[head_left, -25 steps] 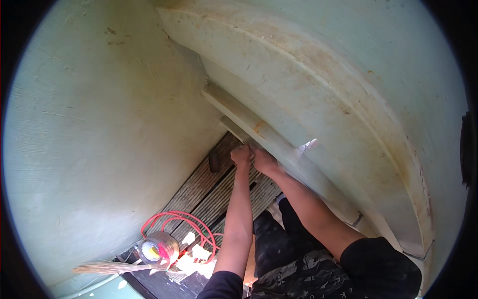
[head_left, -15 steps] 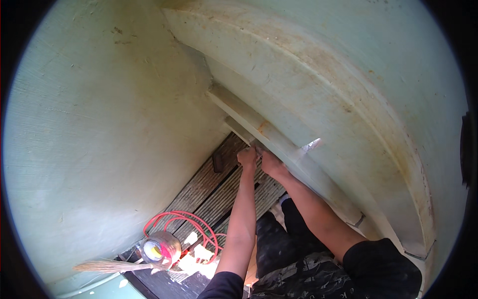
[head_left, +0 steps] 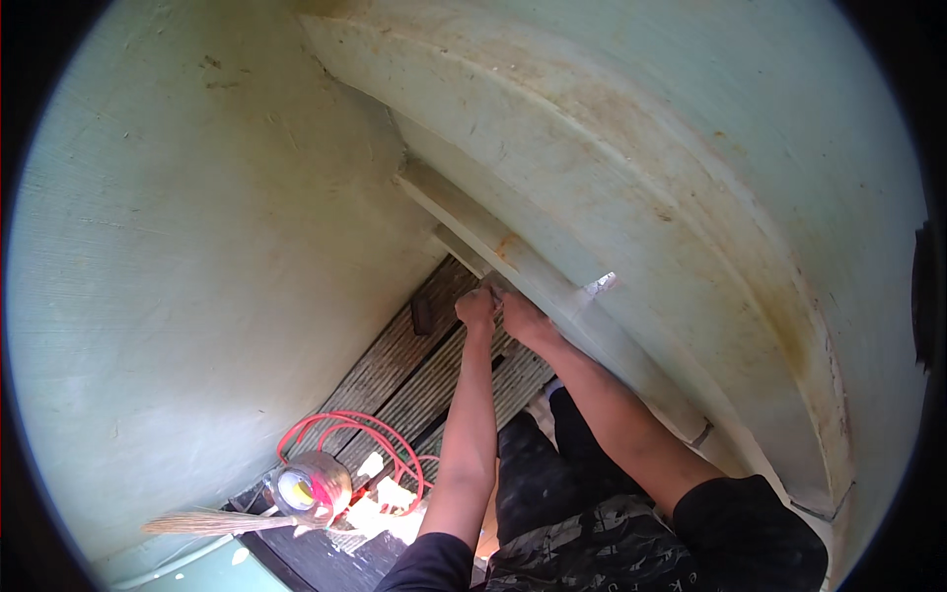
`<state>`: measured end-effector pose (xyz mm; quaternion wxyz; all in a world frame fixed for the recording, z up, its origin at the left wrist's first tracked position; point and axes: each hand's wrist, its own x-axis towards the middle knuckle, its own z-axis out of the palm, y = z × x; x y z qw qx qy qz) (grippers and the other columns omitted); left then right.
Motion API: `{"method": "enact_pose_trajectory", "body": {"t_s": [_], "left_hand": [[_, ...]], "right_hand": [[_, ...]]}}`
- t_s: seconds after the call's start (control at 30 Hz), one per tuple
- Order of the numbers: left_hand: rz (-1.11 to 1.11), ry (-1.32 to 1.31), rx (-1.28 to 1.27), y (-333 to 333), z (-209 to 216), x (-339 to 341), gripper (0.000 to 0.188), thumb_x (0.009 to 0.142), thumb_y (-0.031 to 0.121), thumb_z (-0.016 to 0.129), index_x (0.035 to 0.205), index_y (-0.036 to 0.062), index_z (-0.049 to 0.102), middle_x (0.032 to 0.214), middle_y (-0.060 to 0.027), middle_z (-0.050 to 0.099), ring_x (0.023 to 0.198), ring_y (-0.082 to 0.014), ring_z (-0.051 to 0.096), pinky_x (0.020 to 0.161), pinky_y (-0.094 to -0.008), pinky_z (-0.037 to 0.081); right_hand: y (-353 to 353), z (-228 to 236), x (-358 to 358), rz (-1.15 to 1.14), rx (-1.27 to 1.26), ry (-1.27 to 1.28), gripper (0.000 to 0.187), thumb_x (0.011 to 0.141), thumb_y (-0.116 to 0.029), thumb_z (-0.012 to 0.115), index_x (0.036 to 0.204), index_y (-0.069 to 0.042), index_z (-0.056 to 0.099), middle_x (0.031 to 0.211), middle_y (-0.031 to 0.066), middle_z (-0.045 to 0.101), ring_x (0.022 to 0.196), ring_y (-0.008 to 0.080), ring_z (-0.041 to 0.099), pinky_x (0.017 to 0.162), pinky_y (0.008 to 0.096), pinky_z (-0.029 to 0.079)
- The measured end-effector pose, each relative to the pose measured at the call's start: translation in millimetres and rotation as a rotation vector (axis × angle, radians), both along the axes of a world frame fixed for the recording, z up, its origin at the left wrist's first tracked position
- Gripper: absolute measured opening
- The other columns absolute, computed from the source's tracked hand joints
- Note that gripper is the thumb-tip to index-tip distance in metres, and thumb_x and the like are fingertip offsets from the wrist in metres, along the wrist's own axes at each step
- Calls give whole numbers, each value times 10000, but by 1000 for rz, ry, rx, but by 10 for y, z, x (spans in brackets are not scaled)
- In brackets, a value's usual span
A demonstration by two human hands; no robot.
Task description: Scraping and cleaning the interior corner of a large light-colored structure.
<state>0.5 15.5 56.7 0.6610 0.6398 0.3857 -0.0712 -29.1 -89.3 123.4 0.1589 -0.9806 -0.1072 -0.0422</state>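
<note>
My left hand (head_left: 475, 309) is closed, its fist held just under the pale green ledge (head_left: 552, 274). Close beside it on the right, my right hand (head_left: 526, 321) is closed too, its knuckles near the ledge's lower edge. Between the two fists shows a small greyish bit; what it is, and how each hand grips it, is too small and hidden to make out. Below the hands lie ribbed wooden deck boards (head_left: 439, 365). Both forearms reach up from the lower edge of the view.
A smooth pale green wall (head_left: 197, 247) rises on the left, and a curved, stained panel (head_left: 681, 187) arches overhead to the right. At the lower left are a coiled red hose (head_left: 370, 422), a round container (head_left: 326, 483) and a straw broom (head_left: 202, 523). A dark block (head_left: 421, 316) lies on the boards.
The whole scene has shifted slightly left in the view. Both hands stay close together under the ledge, and the greyish bit between them shows a little more.
</note>
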Motion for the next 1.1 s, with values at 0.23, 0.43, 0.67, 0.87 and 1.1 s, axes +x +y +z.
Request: {"method": "enact_pose_trajectory", "body": {"t_s": [0.23, 0.43, 0.67, 0.87, 1.1], "left_hand": [[-171, -28, 485, -55, 114, 111, 413, 792, 273, 612, 542, -56, 595, 483, -91, 569, 461, -161, 551, 483, -308, 441], [-216, 16, 361, -9, -44, 0, 419, 774, 305, 613, 537, -40, 606, 467, -102, 560, 477, -173, 573, 506, -320, 455], [-241, -109, 498, 113, -148, 37, 399, 743, 313, 620, 569, -46, 625, 479, -117, 569, 494, -189, 587, 537, -331, 470], [-161, 1, 483, 153, -181, 80, 393, 737, 316, 621, 575, -42, 628, 504, -124, 585, 547, -233, 614, 595, -356, 485], [-239, -45, 638, 301, -541, 332, 412, 778, 365, 584, 571, 10, 616, 557, -98, 604, 546, -234, 614, 500, -378, 472]], "right_hand": [[48, -202, 134, -12, -3, 65, 367, 728, -36, 537, 1089, -52, 596, 914, 200, 633, 915, 335, 606, 787, 413, 489], [103, -15, 80, -48, 49, 300, 335, 751, -52, 534, 1081, -28, 587, 932, 194, 633, 928, 333, 602, 777, 405, 501], [147, -161, 256, -23, -6, 670, 312, 752, -61, 547, 1058, -27, 599, 988, 208, 614, 937, 340, 595, 816, 411, 486], [234, 112, 133, -53, 48, 500, 365, 746, -50, 559, 1111, -62, 579, 990, 207, 611, 945, 343, 592, 810, 407, 485], [317, -69, 354, 24, 147, 542, 454, 734, -32, 536, 1187, -63, 527, 938, 208, 620, 930, 334, 599, 792, 409, 486]]}}
